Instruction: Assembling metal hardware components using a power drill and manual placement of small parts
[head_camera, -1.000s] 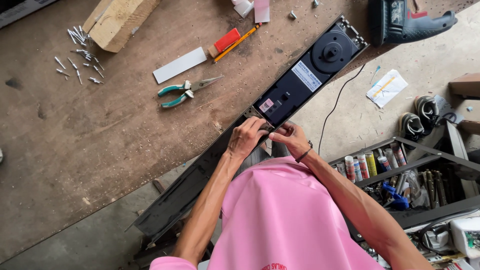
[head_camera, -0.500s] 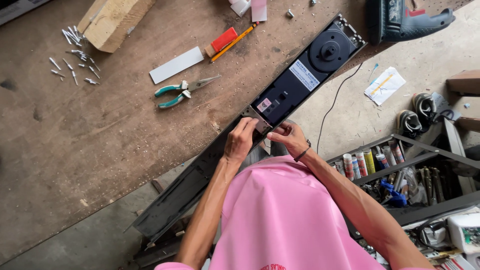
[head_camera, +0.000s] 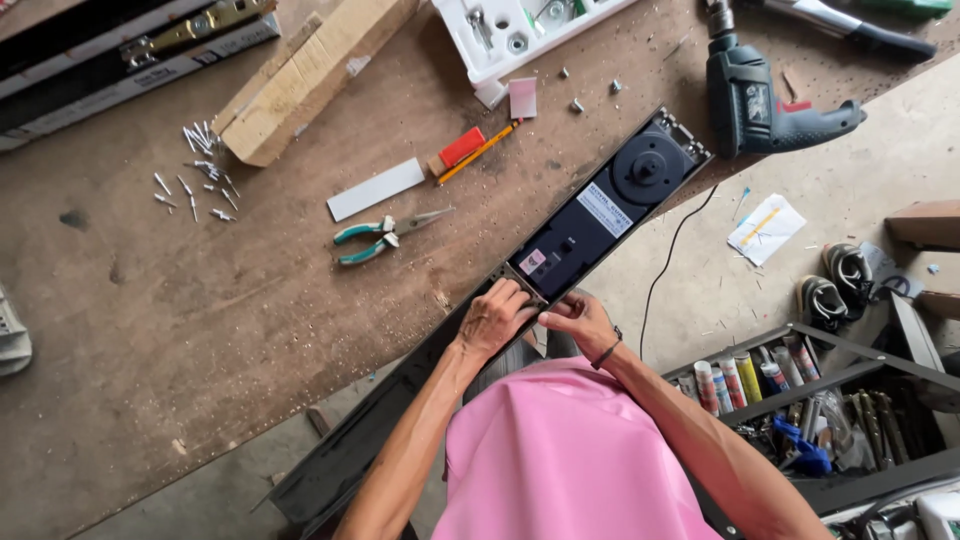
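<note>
Both hands, left and right, pinch the near end of the closer, which runs away diagonally toward upper right

We're looking at a black long device lying on the brown workbench; left of the device, teal-handled pliers are showing, above it a red-and-yellow pencil, right of it a dark green drill; below, a pink shirt.

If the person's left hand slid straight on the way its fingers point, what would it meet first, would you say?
Most likely the black mechanism body set in the long channel; the left hand already rests at its near end, fingers pointing along it, though depth is unclear.
</note>
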